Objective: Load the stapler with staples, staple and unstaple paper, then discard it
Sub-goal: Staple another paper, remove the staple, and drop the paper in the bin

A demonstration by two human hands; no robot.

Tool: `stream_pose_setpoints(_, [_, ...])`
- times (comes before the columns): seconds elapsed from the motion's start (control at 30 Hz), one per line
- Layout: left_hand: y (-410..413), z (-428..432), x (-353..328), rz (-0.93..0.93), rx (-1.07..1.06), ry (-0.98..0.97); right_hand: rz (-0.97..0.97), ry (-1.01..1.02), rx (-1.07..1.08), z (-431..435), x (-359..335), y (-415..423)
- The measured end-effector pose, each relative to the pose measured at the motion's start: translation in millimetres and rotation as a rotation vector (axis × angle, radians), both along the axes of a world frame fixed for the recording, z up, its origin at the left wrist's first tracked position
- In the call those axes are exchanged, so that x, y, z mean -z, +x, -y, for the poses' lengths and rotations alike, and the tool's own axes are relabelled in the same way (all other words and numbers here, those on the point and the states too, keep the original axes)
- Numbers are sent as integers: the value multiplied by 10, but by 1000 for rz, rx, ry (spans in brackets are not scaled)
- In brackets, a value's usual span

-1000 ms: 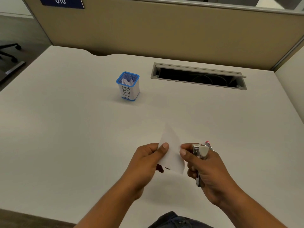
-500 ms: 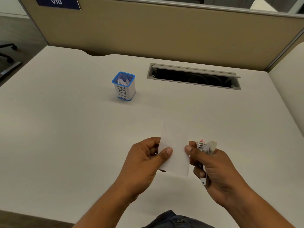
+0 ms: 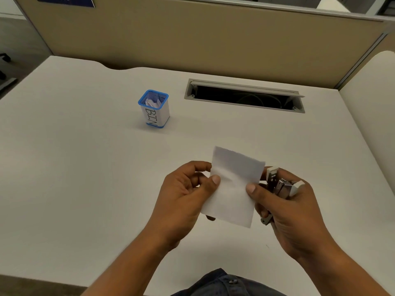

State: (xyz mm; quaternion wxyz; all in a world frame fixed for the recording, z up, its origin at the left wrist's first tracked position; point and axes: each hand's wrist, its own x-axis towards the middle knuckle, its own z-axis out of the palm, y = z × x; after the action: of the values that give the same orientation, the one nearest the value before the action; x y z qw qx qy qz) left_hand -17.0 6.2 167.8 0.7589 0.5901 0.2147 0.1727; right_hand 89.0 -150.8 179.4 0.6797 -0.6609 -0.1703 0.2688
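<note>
Above the near table (image 3: 85, 167), left hand (image 3: 183, 195) and right hand (image 3: 295, 214) are pinching the paper (image 3: 233, 189); right grip is clamping the stapler (image 3: 280, 186) too. Likely pre-discard; next: left carrying paper to far bin (image 3: 155, 112).

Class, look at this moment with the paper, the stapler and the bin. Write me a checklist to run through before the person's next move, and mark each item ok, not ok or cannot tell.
1. Paper pinched at both side edges, by the left hand and the thumb of the right hand: ok.
2. Stapler gripped in the right hand's fingers: ok.
3. Staple in the paper or already out: cannot tell.
4. Stapler loaded with staples: cannot tell.
5. Bin upright on the desk, top open: ok.
</note>
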Motion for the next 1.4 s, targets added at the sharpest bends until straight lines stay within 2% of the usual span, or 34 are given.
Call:
stream_pose_setpoints(0.17, [21,-24,-57,25,56,12,-18,26,-6,27,-47,6])
stream_pose_setpoints(0.37, [55,4,-82,33,15,93,86,-31,-25,40,-73,23])
stream_pose_setpoints(0.57, [45,1,-122,-41,36,182,116,27,-34,37,-104,23])
stream_pose_setpoints(0.73, [71,-17,-183,-50,30,239,-10,73,-28,5,-143,41])
stream_pose_setpoints(0.8, [89,4,-205,-36,3,159,-6,50,11,-17,-144,46])
stream_pose_setpoints(0.93, [114,102,-243,17,-133,-362,75,39,183,-37,-137,47])
stream_pose_setpoints(1.0, [138,206,-250,-10,-116,-422,164,-24,251,-47,-130,14])
stream_pose_setpoints(1.17, [226,341,-238,0,-241,-296,267,-91,240,-102,-156,-65])
stream_pose_setpoints(1.27, [225,297,-236,17,-179,-220,124,-4,181,-75,-248,8])
stream_pose_setpoints(1.4, [184,282,-252,27,-57,-135,37,-79,56,-65,-323,83])
